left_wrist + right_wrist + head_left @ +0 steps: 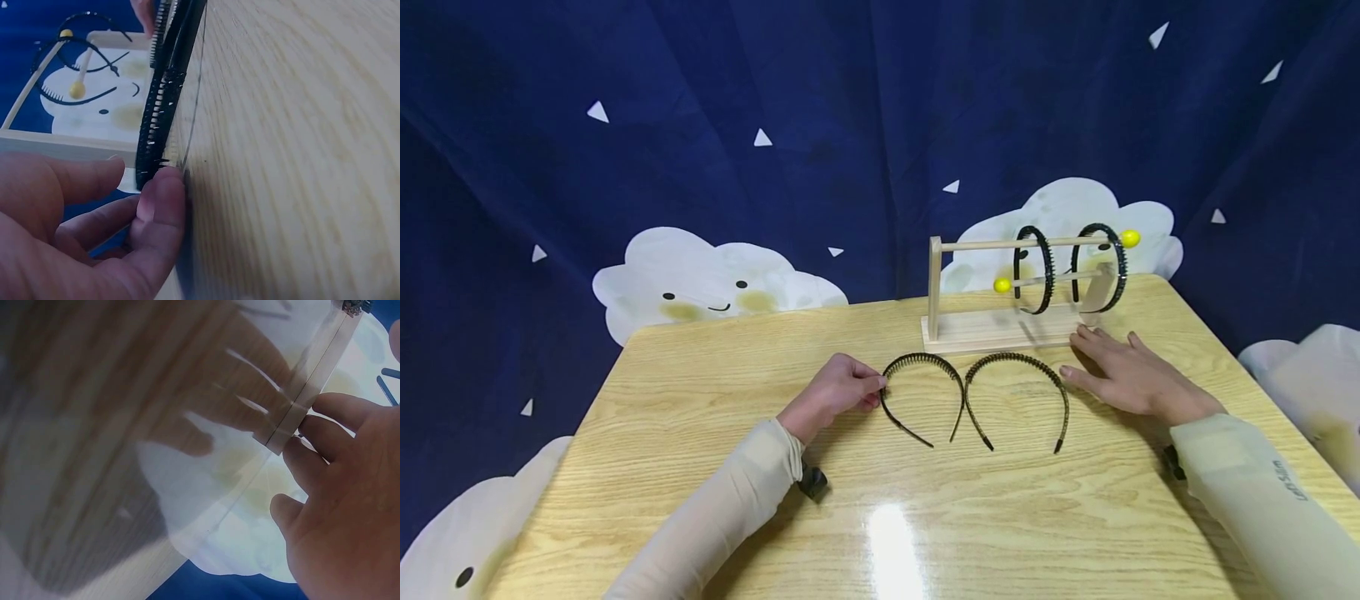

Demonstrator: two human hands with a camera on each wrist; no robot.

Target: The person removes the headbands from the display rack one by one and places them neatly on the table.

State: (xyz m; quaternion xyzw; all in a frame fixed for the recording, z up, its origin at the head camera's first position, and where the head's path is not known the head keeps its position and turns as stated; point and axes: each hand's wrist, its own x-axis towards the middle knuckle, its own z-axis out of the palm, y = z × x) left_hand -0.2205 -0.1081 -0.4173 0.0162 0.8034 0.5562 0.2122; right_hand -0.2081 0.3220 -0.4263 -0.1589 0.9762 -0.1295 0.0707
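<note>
Two dark toothed headbands lie side by side on the table, a left headband [958, 392] and a right headband [1063, 400], their sides meeting in the middle. My left hand [842, 387] is at the outer side of the left headband. In the left wrist view its bent fingers touch the black headband [164, 103], while the thumb [94, 178] stands apart from it. My right hand [1131, 379] is spread, palm down, its fingertips right at the front right edge of the wooden rack's base [977, 331]. Its thumb points toward the right headband.
The rack has an upright post [935, 287] and two rods with yellow ball ends. Two black headbands, one in the middle [1048, 275] and one at the right [1122, 271], hang there. Behind the wooden table [737, 375] hangs a dark blue curtain [820, 100] with clouds.
</note>
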